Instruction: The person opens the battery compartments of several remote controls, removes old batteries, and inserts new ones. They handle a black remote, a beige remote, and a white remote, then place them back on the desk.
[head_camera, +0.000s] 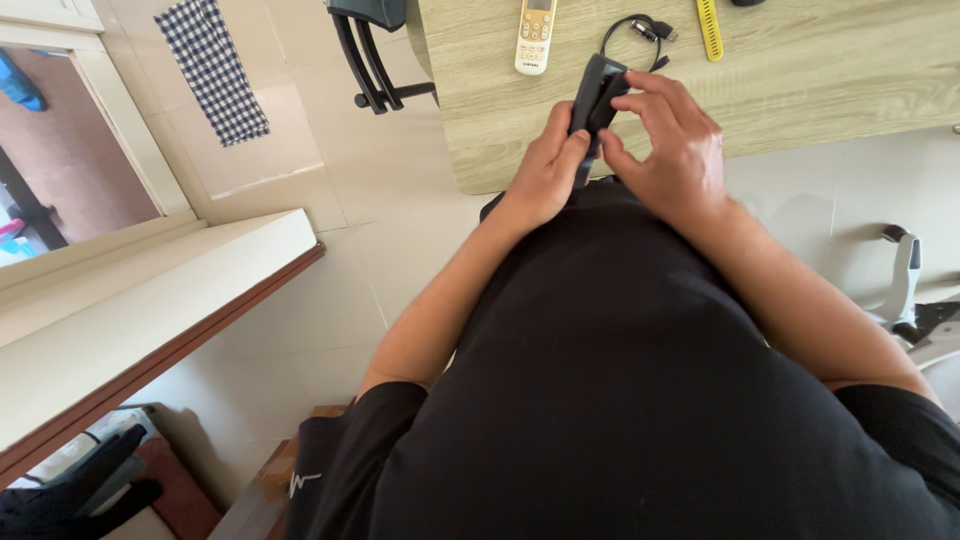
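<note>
My left hand (545, 170) and my right hand (672, 140) are together over the near edge of a light wooden table (820, 80). Between them they hold a slim black device (598, 92), tilted upright. The left hand grips its lower part with thumb and fingers. On the upper part, the right hand's fingers pinch and touch the side. The device's lower end is hidden behind my fingers and black shirt.
On the table lie a white remote control (534, 36), a coiled black cable (640, 30) and a yellow strap (709, 28). A black chair base (370, 60) stands left of the table; a checked cloth (212, 68) lies on the tiled floor. A white ledge (140, 320) runs at left.
</note>
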